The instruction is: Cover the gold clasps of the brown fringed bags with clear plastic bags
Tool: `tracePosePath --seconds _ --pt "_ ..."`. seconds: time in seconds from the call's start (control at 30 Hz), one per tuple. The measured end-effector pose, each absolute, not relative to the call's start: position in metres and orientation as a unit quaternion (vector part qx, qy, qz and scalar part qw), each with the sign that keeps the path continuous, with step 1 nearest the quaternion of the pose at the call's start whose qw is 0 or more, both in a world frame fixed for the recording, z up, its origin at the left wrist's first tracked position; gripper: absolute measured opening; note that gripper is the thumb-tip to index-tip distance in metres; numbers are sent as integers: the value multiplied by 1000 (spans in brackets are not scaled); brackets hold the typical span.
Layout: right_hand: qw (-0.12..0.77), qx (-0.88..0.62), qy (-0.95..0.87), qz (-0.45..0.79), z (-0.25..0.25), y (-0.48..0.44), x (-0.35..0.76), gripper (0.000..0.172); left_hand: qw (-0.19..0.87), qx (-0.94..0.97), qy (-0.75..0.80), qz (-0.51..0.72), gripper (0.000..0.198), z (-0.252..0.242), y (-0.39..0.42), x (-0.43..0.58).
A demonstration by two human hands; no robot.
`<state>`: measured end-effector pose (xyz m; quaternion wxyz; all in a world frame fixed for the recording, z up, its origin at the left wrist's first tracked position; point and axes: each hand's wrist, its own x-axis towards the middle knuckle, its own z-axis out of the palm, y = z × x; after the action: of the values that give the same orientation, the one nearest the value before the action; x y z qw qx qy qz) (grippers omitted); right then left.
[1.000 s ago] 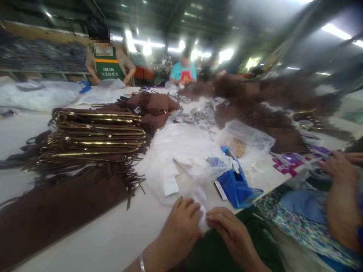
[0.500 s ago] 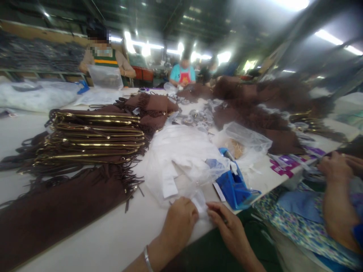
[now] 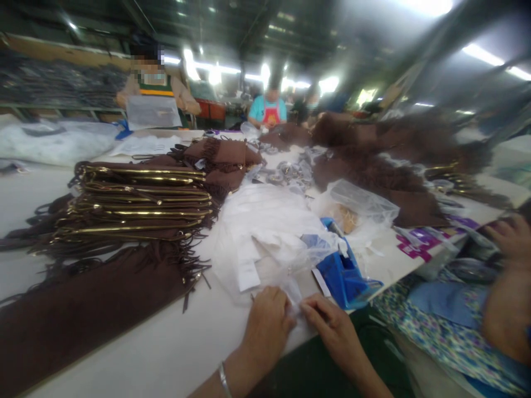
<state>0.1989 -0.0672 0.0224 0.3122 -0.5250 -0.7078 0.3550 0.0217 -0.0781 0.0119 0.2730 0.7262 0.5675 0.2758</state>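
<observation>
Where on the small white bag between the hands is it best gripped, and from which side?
Probably pinch its near edge from the table's near side: the small white bag is thin and limp, the left hand and right hand flank it, and a white pile crowds its far side.

Brown fringed bags [image 3: 83,298], gold trim; blue pouch [image 3: 342,276]; white table [image 3: 174,342]; purple tags [image 3: 418,243].
</observation>
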Motion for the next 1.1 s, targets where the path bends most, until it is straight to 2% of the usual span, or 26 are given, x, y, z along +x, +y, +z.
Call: tracePosePath --seconds 0.27,0.5,0.7,0.73,0.83,0.93,1.0,1.1 --pt "418 -598 -601 327 7 -65 212 31 252 742 557 275 19 21 -65 30" --pt "479 -600 -560 311 40 -74 220 28 257 743 539 301 20 17 -26 42" --pt "461 -575 -569 365 50 -77 196 29 357 694 511 360 14 26 -22 19" --pt "455 -571 -574 371 49 -77 189 30 378 680 509 369 16 31 -32 7" --pt "435 -559 -591 387 51 -79 161 31 461 611 489 419 40 53 -72 -30" --pt "410 -546 -604 411 60 -87 121 31 582 499 420 485 32 71 -112 -60" --pt "396 -529 -611 434 67 -95 93 31 589 461 434 502 23 77 -132 -75" --pt "371 -492 -631 472 73 -108 58 30 521 416 538 516 16 76 -153 -97"
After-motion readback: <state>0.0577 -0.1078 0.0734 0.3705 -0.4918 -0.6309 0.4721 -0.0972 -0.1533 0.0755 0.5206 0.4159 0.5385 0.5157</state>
